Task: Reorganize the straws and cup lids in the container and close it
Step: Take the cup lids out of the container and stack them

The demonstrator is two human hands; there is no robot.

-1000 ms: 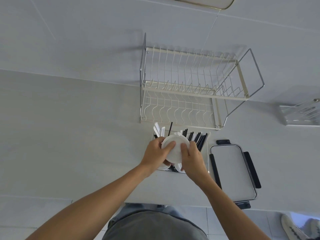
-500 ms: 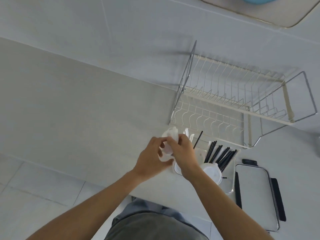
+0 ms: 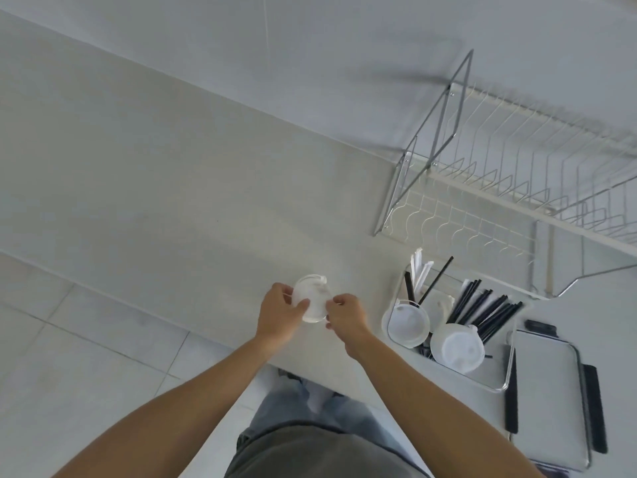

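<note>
Both hands hold a small stack of white cup lids (image 3: 312,300) just above the counter, left of the container. My left hand (image 3: 280,313) grips the stack's left edge; my right hand (image 3: 346,313) pinches its right edge. The clear container (image 3: 496,382) stands to the right with two more white lids (image 3: 408,322) (image 3: 456,346) inside, a bundle of black straws (image 3: 482,308) leaning in it, and a few white wrapped straws (image 3: 418,270) at its far corner. The container's lid (image 3: 548,398), clear with black clips, lies flat further right.
A white wire dish rack (image 3: 510,188) stands behind the container at the right. The pale counter (image 3: 172,188) stretches left and back to the wall. Its front edge runs just below my hands, with tiled floor beyond.
My hands have carried the lids out of the container and leftward over the bare counter. The view has swung left, so the container and rack now sit at the right.
</note>
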